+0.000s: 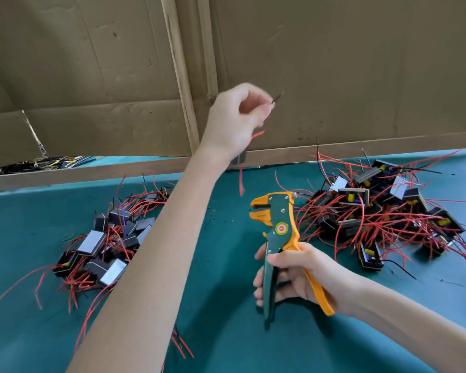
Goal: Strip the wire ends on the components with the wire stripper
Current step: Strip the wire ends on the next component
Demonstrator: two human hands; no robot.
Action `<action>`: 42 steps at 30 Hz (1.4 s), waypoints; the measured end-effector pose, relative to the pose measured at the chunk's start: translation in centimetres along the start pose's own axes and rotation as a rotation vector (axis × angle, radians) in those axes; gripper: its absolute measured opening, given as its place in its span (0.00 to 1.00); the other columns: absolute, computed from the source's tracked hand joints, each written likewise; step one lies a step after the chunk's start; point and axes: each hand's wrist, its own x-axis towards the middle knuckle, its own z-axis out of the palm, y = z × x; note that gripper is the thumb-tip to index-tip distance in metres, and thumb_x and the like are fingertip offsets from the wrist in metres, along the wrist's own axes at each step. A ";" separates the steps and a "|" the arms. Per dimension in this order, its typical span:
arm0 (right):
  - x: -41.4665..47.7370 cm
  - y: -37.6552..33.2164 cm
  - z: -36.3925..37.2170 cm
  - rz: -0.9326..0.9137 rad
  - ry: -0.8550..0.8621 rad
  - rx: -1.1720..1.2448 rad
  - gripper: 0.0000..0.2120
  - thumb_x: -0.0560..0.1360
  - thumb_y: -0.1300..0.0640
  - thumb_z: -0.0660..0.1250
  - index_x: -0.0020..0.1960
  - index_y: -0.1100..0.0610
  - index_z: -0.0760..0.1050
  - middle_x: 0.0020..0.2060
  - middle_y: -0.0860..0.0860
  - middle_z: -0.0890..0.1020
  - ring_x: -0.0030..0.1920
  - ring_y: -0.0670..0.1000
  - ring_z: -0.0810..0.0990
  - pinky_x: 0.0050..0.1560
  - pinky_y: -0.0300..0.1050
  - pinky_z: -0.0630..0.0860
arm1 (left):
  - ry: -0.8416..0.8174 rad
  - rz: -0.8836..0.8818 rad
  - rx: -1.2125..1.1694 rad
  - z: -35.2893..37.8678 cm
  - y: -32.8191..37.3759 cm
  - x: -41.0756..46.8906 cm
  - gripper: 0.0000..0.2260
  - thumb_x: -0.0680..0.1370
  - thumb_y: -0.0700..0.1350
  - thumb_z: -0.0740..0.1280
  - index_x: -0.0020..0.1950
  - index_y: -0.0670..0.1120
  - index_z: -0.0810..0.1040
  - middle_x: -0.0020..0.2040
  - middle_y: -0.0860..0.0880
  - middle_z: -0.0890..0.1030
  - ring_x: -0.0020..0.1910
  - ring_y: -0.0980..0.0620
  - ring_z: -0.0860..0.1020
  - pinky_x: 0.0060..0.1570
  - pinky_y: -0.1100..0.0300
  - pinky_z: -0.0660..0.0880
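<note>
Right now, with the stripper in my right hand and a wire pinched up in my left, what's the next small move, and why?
Probably lower the left hand and feed its pinched dark wire end into the wire stripper: its jaws stand open, and the right hand grips the handles.

Your bench top is covered by a teal mat (226,340): flat, slightly glossy, running from your near edge to the far side. A brown wooden rail (92,172) runs along its far edge, left to right. Behind the rail you have a wall of plain cardboard, a left sheet (78,63) and a right sheet (361,63), meeting at an overlapping strip (180,76) near the middle. Both carry creases and small dark scuffs. Lower left, a flap (8,135) is folded and torn, leaving a low gap above the rail. A dark tangle of cables (38,164) shows through it. Light is soft and even, with faint shadows on the mat.
</note>
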 end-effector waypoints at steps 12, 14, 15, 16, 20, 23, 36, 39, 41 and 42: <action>3.2 -0.7 0.0 -0.115 0.009 0.062 0.12 0.59 0.53 0.72 0.41 0.54 0.86 0.40 0.55 0.85 0.41 0.56 0.83 0.46 0.55 0.80 | -0.369 -0.128 -0.077 12.3 0.1 -1.9 0.07 0.77 0.33 0.64 0.55 0.36 0.77 0.52 0.39 0.81 0.48 0.44 0.78 0.54 0.55 0.74; 2.3 -1.1 -0.7 -0.181 -0.018 0.104 0.10 0.63 0.57 0.71 0.44 0.56 0.85 0.40 0.58 0.85 0.40 0.58 0.84 0.44 0.56 0.82 | -0.380 -0.064 0.099 11.6 -0.9 -3.1 0.11 0.76 0.35 0.66 0.59 0.40 0.76 0.59 0.42 0.79 0.57 0.46 0.77 0.58 0.56 0.72; 1.9 -1.3 -0.9 -0.195 -0.024 0.123 0.10 0.65 0.59 0.70 0.46 0.59 0.84 0.41 0.61 0.84 0.41 0.60 0.84 0.43 0.56 0.81 | -0.332 -0.034 0.131 10.9 -1.1 -3.7 0.13 0.76 0.36 0.67 0.60 0.42 0.76 0.60 0.44 0.79 0.58 0.47 0.76 0.59 0.56 0.72; 1.7 -1.4 -0.9 -0.192 -0.018 0.144 0.11 0.67 0.61 0.69 0.48 0.63 0.82 0.41 0.64 0.83 0.41 0.63 0.84 0.42 0.57 0.81 | -0.270 -0.013 0.124 9.8 -1.3 -4.2 0.14 0.75 0.37 0.67 0.60 0.43 0.76 0.60 0.45 0.79 0.58 0.49 0.77 0.60 0.57 0.72; 1.6 -1.2 -0.5 -0.161 0.058 0.105 0.12 0.68 0.61 0.66 0.50 0.65 0.74 0.39 0.68 0.80 0.39 0.66 0.82 0.43 0.61 0.81 | 0.015 -0.079 0.082 3.0 -3.5 -4.7 0.08 0.75 0.37 0.66 0.50 0.47 0.80 0.45 0.52 0.81 0.45 0.52 0.81 0.49 0.52 0.80; 1.6 -0.8 -0.1 -0.153 0.091 0.007 0.12 0.68 0.61 0.66 0.50 0.65 0.73 0.39 0.67 0.81 0.39 0.66 0.82 0.43 0.59 0.82 | -0.007 -0.422 0.319 -3.0 -7.9 -4.0 0.08 0.78 0.39 0.62 0.45 0.52 0.77 0.46 0.47 0.82 0.48 0.45 0.81 0.52 0.48 0.79; 1.6 -0.4 0.1 -0.157 0.135 -0.026 0.10 0.69 0.61 0.67 0.49 0.63 0.76 0.40 0.69 0.81 0.40 0.68 0.82 0.47 0.64 0.81 | -0.179 -0.639 0.800 -4.7 -16.0 -6.5 0.12 0.81 0.51 0.61 0.62 0.49 0.73 0.53 0.43 0.80 0.48 0.43 0.77 0.41 0.54 0.71; 1.5 -0.6 -0.1 -0.160 0.145 0.039 0.11 0.68 0.62 0.67 0.49 0.64 0.76 0.39 0.69 0.80 0.40 0.68 0.82 0.46 0.65 0.81 | -0.220 -0.559 0.770 -4.2 -15.6 -6.5 0.16 0.77 0.46 0.68 0.63 0.47 0.69 0.50 0.44 0.81 0.49 0.43 0.78 0.48 0.51 0.75; 1.4 -0.7 -0.1 -0.168 0.149 0.086 0.12 0.68 0.61 0.67 0.50 0.65 0.75 0.39 0.69 0.80 0.40 0.68 0.82 0.43 0.62 0.81 | -0.285 -0.523 0.675 -4.0 -15.3 -6.3 0.17 0.75 0.41 0.70 0.61 0.45 0.69 0.48 0.47 0.82 0.50 0.47 0.78 0.48 0.56 0.73; 1.4 -0.8 -0.1 -0.173 0.153 0.107 0.12 0.68 0.61 0.66 0.51 0.65 0.75 0.39 0.69 0.80 0.40 0.67 0.82 0.43 0.61 0.81 | -0.328 -0.528 0.608 -3.9 -15.0 -6.3 0.18 0.73 0.39 0.70 0.60 0.45 0.69 0.47 0.49 0.83 0.49 0.48 0.78 0.46 0.57 0.72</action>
